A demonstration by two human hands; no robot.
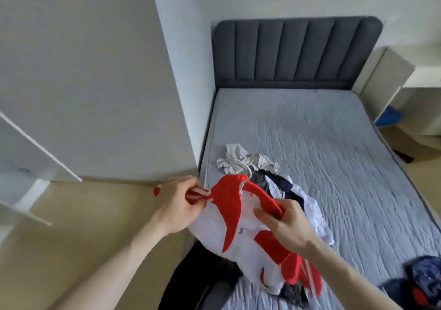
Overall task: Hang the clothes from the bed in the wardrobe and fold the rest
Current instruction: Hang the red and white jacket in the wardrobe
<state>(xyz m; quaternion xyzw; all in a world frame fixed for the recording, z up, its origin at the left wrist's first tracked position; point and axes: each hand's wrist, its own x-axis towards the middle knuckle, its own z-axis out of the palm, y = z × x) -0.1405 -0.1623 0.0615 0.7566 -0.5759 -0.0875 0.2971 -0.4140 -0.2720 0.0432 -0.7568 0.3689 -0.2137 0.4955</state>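
Both hands hold up a red and white top [238,226]. The left hand [176,204] pinches its sleeve at 9 o'clock, and the right hand [284,226] pinches its collar at 3 o'clock. More clothes [253,164] lie on the bed [310,130].

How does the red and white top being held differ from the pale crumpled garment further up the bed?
The red and white top is held up by the left hand and right hand; the pale garment lies untouched on the bed. The top is bright and two-coloured, the garment a dull off-white. Both are unfolded and not yet hung.

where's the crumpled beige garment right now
In the head view, the beige garment lies on the bed near its left edge, just beyond the red and white jacket.
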